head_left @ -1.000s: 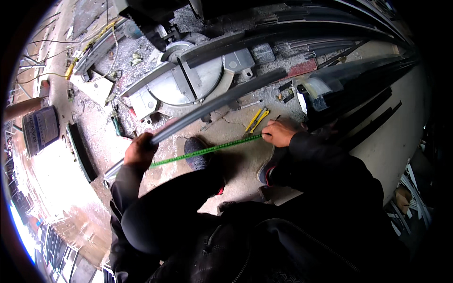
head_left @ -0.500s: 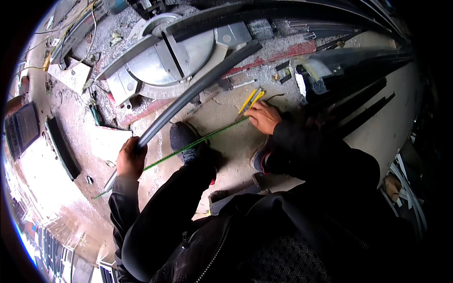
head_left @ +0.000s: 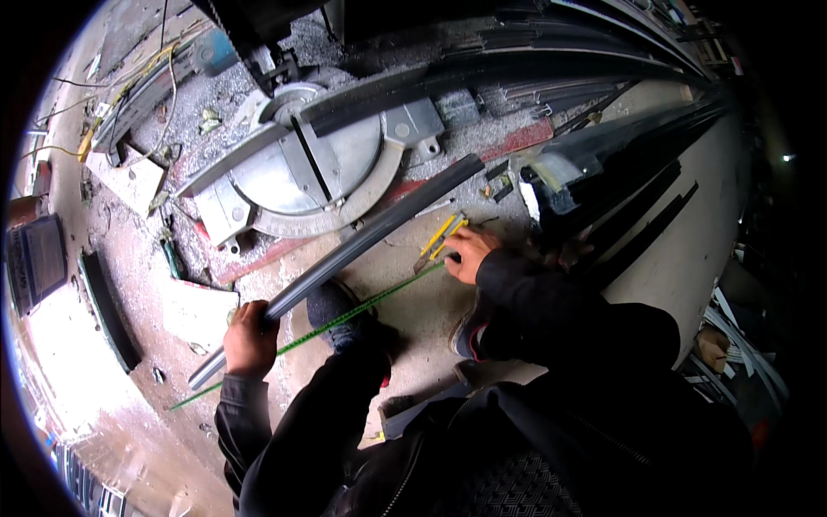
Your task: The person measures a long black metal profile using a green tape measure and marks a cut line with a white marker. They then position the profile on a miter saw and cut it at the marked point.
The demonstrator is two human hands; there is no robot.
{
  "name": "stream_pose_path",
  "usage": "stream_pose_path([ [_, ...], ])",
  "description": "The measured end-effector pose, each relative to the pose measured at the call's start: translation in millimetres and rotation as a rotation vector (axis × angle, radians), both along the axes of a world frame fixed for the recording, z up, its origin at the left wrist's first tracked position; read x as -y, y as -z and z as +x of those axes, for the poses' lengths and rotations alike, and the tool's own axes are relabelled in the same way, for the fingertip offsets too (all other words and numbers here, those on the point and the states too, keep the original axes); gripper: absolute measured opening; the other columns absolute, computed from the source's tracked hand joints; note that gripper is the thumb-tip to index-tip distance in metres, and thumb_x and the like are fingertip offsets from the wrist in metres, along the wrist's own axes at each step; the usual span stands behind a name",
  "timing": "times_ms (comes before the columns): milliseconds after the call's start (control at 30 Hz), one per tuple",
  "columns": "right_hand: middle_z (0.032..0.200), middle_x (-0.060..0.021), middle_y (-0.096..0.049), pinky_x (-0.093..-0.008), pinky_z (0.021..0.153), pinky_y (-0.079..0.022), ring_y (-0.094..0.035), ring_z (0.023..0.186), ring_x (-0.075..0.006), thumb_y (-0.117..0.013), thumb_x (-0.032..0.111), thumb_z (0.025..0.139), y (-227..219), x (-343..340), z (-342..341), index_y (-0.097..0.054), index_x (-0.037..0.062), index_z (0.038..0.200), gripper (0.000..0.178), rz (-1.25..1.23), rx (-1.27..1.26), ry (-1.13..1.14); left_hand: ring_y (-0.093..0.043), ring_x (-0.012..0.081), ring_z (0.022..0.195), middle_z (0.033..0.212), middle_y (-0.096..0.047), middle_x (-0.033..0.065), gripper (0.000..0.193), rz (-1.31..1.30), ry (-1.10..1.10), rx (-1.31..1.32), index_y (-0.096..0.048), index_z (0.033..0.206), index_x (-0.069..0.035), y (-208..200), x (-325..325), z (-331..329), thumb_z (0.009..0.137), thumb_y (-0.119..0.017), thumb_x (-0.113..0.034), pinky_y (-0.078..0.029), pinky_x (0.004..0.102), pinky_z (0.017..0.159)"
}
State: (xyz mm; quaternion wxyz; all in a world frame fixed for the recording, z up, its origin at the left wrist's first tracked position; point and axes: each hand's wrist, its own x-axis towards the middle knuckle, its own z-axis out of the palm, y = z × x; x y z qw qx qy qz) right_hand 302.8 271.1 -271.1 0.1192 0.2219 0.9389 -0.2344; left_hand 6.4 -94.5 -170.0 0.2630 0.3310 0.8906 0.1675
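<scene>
My left hand (head_left: 250,338) is closed round a long dark grey metal profile (head_left: 379,222), near its lower left end. The profile slants up to the right, in front of the saw. A thin green strip with markings, like a tape-measure blade (head_left: 366,305), runs beneath my left hand and over my shoe to the fingertips of my right hand (head_left: 472,253). Those fingers are bent together against a yellow-edged tool (head_left: 442,234) of unclear kind. What they grip, if anything, is hidden under them.
A mitre saw (head_left: 297,172) with a round silver table stands ahead, amid metal shavings. Black profiles (head_left: 551,65) stretch away at the upper right, and others (head_left: 646,224) lie at the right. A curved dark offcut (head_left: 108,310) and a white board (head_left: 202,312) are at the left.
The view has tipped up a little. The profile's far end has swung down toward me, still in my left hand. My right hand has come slightly closer to the yellow-edged tool.
</scene>
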Motion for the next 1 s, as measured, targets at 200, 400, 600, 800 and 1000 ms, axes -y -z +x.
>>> stream_pose_path([
  [200, 0.089, -0.0163, -0.072, -0.0436, 0.075, -0.055, -0.071, 0.084, -0.0361, -0.076, 0.030, 0.088, -7.1, -99.2, -100.0, -0.072, 0.0048, 0.102, 0.029, -0.168, -0.358, 0.559, -0.066, 0.0425, 0.094, 0.097, -0.068, 0.0199, 0.030, 0.047, 0.021, -0.080, -0.066, 0.111, -0.004, -8.7, -5.5, -14.7, 0.082, -0.072, -0.004, -0.054, 0.0484, 0.081],
  [400, 0.121, -0.0152, -0.066, -0.0457, 0.096, -0.052, -0.062, 0.110, -0.0381, -0.072, 0.018, 0.088, -25.5, -166.5, -178.3, -0.069, 0.0068, 0.119, 0.033, 0.374, -0.629, 0.402, -0.067, 0.0402, 0.096, 0.099, -0.070, 0.0171, 0.028, 0.024, -0.061, -0.099, -0.067, 0.108, -0.005, -8.9, -1.5, -22.8, 0.080, -0.072, -0.003, -0.054, 0.0469, 0.084],
  [600, 0.125, -0.0076, -0.065, -0.0460, 0.098, -0.046, -0.056, 0.121, -0.0297, -0.075, 0.019, 0.082, -47.6, -194.4, -199.8, -0.070, 0.0105, 0.123, 0.042, 0.542, -0.238, -0.043, -0.066, 0.0397, 0.095, 0.096, -0.068, 0.0173, 0.025, 0.062, -0.054, -0.062, -0.066, 0.106, -0.004, -11.9, 0.8, -30.1, 0.082, -0.071, -0.004, -0.053, 0.0476, 0.084],
  [800, 0.108, -0.0050, -0.070, -0.0463, 0.092, -0.047, -0.061, 0.107, -0.0302, -0.079, 0.027, 0.082, -56.6, -210.8, -190.6, -0.073, 0.0122, 0.110, 0.033, 0.560, -0.183, -0.211, -0.062, 0.0437, 0.092, 0.097, -0.065, 0.0232, 0.023, 0.087, -0.040, -0.037, -0.063, 0.104, 0.002, 7.3, 12.6, -36.3, 0.081, -0.068, 0.003, -0.051, 0.0473, 0.083],
  [1000, 0.101, -0.0051, -0.067, -0.0427, 0.096, -0.047, -0.059, 0.108, -0.0247, -0.061, 0.017, 0.090, -46.0, -210.4, -178.9, -0.068, 0.0096, 0.095, 0.012, 0.619, -0.194, -0.267, -0.064, 0.0288, 0.089, 0.110, -0.066, 0.0219, 0.045, 0.056, -0.049, 0.076, -0.062, 0.135, 0.008, 25.8, 25.1, -33.2, 0.097, -0.073, -0.013, -0.055, 0.0403, 0.078],
])
